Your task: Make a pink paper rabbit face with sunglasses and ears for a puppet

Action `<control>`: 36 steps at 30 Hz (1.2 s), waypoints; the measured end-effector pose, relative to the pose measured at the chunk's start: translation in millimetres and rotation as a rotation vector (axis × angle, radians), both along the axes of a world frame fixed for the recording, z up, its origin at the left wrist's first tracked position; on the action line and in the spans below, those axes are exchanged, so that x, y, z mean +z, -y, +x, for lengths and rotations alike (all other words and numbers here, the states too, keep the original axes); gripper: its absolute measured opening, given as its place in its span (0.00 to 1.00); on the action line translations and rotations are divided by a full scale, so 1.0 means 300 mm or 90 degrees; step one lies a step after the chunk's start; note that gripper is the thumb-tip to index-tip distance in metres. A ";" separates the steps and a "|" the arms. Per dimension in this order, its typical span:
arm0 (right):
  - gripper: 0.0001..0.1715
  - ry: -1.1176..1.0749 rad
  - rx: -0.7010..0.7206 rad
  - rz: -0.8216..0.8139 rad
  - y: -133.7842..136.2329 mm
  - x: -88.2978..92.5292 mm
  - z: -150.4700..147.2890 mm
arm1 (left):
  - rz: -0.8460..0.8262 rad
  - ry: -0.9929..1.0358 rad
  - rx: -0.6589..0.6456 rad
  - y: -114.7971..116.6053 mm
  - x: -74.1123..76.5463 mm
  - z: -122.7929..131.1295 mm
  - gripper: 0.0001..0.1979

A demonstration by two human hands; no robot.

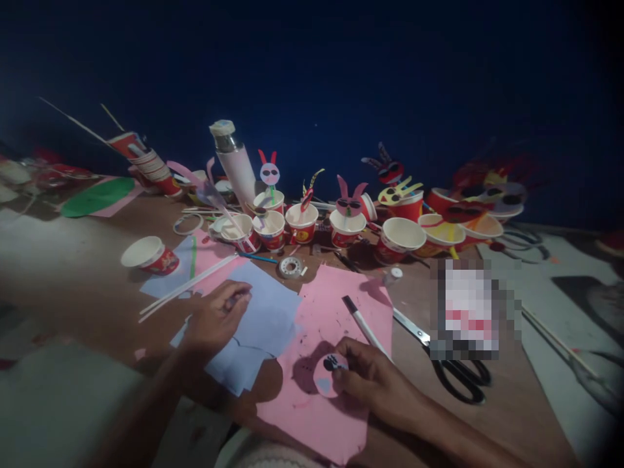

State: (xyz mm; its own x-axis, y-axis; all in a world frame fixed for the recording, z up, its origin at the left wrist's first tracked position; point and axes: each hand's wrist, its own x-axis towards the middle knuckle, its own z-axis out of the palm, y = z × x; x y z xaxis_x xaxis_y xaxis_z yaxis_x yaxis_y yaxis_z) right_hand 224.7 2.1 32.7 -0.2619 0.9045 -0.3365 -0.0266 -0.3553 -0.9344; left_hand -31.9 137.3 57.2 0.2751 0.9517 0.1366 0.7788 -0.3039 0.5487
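Note:
Between the thumb and fingers of my right hand (365,374) is a small pink paper disc (324,385). Black marks like glasses and a bluish patch show on its face. It is held just above a large pink paper sheet (336,305) with cut edges. My left hand (219,315) is curled over blue paper sheets (263,292), thumb against fingertips; anything in that pinch is too small to name. A marker (363,325) lies on the pink sheet. Black-handled scissors (451,370) rest to the right of my right hand.
Several red-and-white paper cups (400,239), many holding paper animal faces on sticks, line the back. A pale bottle (236,162) stands behind them. A tape roll (291,267), white sticks (190,286), a tilted cup (149,255) and a green paper oval (97,197) lie around.

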 end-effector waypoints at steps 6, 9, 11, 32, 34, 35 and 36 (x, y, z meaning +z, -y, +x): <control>0.10 -0.016 -0.015 0.020 0.006 -0.007 0.000 | -0.195 0.109 -0.140 0.095 -0.004 0.126 0.10; 0.10 -0.044 -0.018 0.003 -0.003 0.011 -0.004 | -0.249 0.121 -0.136 0.110 -0.009 0.147 0.11; 0.09 -0.060 -0.022 -0.003 -0.008 0.021 -0.005 | -0.266 0.133 -0.131 0.112 -0.013 0.150 0.11; 0.17 0.043 -0.047 -0.025 0.016 -0.022 -0.032 | -0.015 0.072 0.144 0.077 -0.033 -0.210 0.10; 0.16 0.079 -0.036 -0.001 0.015 -0.009 -0.029 | -0.004 0.063 0.065 0.113 -0.034 -0.171 0.10; 0.16 0.105 -0.028 0.020 0.013 -0.001 -0.026 | -0.005 0.052 0.006 0.130 -0.034 -0.148 0.12; 0.15 0.137 -0.016 0.045 0.011 0.007 -0.023 | -0.004 0.029 -0.065 0.145 -0.033 -0.126 0.16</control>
